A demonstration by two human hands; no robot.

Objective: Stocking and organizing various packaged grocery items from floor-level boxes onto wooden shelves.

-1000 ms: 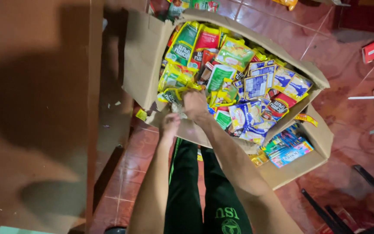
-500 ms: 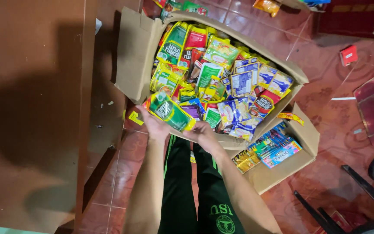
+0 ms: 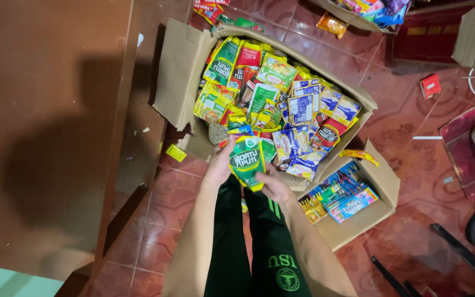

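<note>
Left hand (image 3: 219,163) and right hand (image 3: 275,186) raised close together, forearms extended forward, fingers curled inward in grip.

Green pouch (image 3: 247,161): flat, glossy sachet, green with a white band of lettering and yellow trim at its lower end. Upright, slightly tilted, printed face up toward the camera. Held off the floor between both hands, at the near edge of the open cardboard box (image 3: 180,82), just in front of the packets heaped inside.
</note>
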